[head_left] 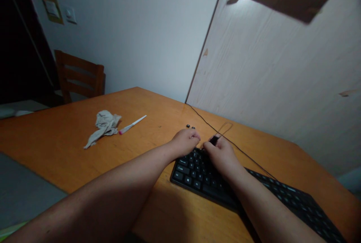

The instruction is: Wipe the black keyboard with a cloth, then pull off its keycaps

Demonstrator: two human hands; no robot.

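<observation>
A black keyboard (207,190) lies at a slant on the table, partly covered by my forearms. My left hand (186,140) rests over its upper left corner, fingers curled into a pinch; whatever they hold, if anything, is hidden. Close beside it, my right hand (222,152) is closed around the black body of a keycap puller (214,140), whose thin wire loop points away toward the wall. Just beyond my left hand sit two small loose black keycaps (188,126).
The wooden table (135,104) meets the wall at the back. A black cable (248,155) runs behind the keyboard. To the left lie a crumpled grey cloth (105,124) and a white brush-like stick (134,123) with a pink end. A wooden chair (80,73) stands beyond.
</observation>
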